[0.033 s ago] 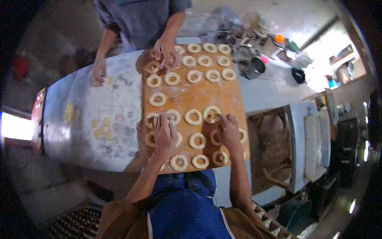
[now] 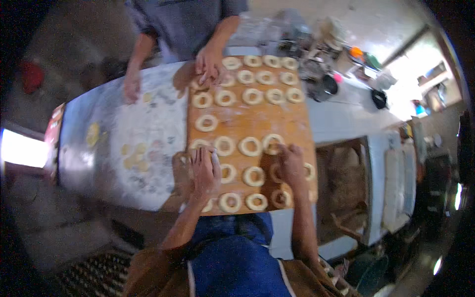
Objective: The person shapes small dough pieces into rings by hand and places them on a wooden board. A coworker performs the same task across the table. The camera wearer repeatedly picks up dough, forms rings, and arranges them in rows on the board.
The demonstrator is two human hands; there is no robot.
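Observation:
Rows of pale dough rings (image 2: pixel 251 146) lie on a floured wooden board (image 2: pixel 247 119). My left hand (image 2: pixel 204 171) is over the board's left side, fingers bent and close together beside a ring that it partly covers. A pale edge shows along its inner side; what it is cannot be made out. My right hand (image 2: pixel 293 166) has its fingers curled down at the right edge of another dough ring (image 2: pixel 273 143), touching it. Across the board, a co-worker's hand (image 2: pixel 210 67) bends over the far left rings, and their other hand (image 2: pixel 131 89) rests by the floured metal tabletop.
Left of the board, small flat dough pieces (image 2: pixel 136 157) lie on the floured metal tabletop (image 2: pixel 86 163). Pots and a dark pan (image 2: pixel 327 86) stand at the far right. A brown, wood-framed recess (image 2: pixel 341 188) lies right of the board.
The whole scene has shifted slightly right in view. Relative to the board, my left hand has moved a little left and nearer me; my right hand stays by the same ring.

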